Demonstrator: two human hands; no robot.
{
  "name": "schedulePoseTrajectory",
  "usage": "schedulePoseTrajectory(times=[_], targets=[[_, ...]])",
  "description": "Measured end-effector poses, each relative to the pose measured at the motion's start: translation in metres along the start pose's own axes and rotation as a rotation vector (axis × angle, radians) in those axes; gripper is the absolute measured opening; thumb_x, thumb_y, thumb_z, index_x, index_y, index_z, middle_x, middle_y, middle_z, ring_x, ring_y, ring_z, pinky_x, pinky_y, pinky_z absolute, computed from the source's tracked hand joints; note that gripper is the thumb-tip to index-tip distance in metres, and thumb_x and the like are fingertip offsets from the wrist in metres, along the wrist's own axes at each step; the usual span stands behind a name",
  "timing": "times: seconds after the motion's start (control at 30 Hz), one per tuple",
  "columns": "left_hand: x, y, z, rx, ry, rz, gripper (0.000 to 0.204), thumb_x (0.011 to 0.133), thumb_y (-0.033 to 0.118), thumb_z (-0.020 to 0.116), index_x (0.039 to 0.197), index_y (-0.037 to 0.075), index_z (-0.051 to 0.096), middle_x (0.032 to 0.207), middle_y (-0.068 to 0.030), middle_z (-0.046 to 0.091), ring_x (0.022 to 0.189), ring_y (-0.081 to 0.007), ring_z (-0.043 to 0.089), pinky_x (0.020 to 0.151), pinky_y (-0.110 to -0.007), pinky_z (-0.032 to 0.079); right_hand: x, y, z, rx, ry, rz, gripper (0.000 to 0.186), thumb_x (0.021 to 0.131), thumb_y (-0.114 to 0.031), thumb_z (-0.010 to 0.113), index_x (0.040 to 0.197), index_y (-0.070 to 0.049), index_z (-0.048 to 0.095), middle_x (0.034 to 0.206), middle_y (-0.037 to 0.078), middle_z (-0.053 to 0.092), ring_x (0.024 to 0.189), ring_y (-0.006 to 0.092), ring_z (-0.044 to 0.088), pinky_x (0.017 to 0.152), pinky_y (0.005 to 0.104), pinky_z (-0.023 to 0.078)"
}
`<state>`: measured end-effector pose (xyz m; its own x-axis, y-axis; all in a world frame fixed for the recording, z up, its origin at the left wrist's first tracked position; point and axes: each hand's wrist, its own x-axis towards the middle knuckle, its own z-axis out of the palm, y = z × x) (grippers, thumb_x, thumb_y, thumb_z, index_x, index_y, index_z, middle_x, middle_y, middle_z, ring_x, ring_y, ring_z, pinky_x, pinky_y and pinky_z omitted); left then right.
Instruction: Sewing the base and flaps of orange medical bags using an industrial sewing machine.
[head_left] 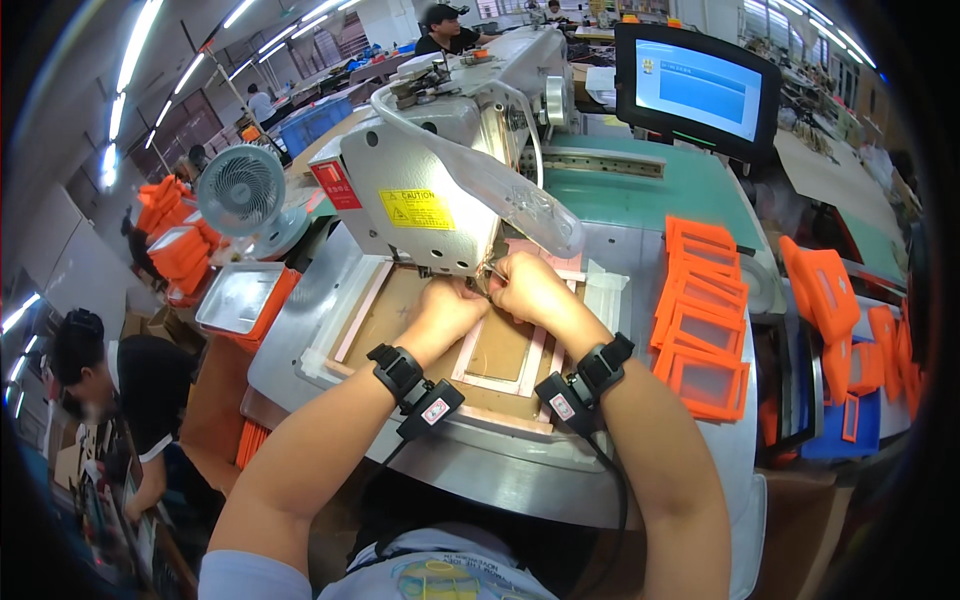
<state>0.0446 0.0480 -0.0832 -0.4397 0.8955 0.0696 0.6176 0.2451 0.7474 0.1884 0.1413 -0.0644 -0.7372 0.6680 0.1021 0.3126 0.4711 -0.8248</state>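
Observation:
Both hands meet under the head of a large white sewing machine [440, 180], close to its needle area. My left hand [448, 308] is closed, its fingertips pinched together; whatever they hold is too small to make out. Beside it my right hand [532, 290] is also closed, fingers bent in a pinch by the needle, and its grip is too hidden to name. Below them lies a flat brown template board [410, 318] with pale strips framing rectangular openings. A black strap with a small box sits on each wrist.
Stacked orange frames with clear windows [704, 330] lie to the right on the metal table. A lit screen [697, 88] stands at the back right. To the left are a fan [243, 190] and an orange stack with a metal tray [242, 297]. A co-worker [150, 390] bends at far left.

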Motion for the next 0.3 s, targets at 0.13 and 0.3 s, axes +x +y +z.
schedulePoseTrajectory(times=[0.13,0.3], targets=[[-0.008,0.018,0.0,0.183,0.102,0.014,0.021,0.076,0.02,0.07,0.086,0.002,0.07,0.076,-0.009,0.07,0.065,-0.0175,0.065,0.063,-0.032,0.051,0.003,0.017,0.012,-0.2,0.235,-0.252,0.007,0.076,-0.005,0.065,0.081,0.0,0.065,0.068,0.021,0.065,0.062,0.0329,0.065,0.061,0.0413,0.051],[-0.015,0.018,-0.002,0.126,0.115,-0.052,0.024,0.076,0.028,0.073,0.088,0.008,0.072,0.078,-0.0079,0.072,0.07,-0.0205,0.067,0.069,-0.033,0.051,0.003,0.008,0.008,-0.235,0.165,-0.167,0.017,0.079,-0.015,0.07,0.088,-0.001,0.069,0.082,0.024,0.066,0.081,0.0398,0.067,0.074,0.0449,0.053]])
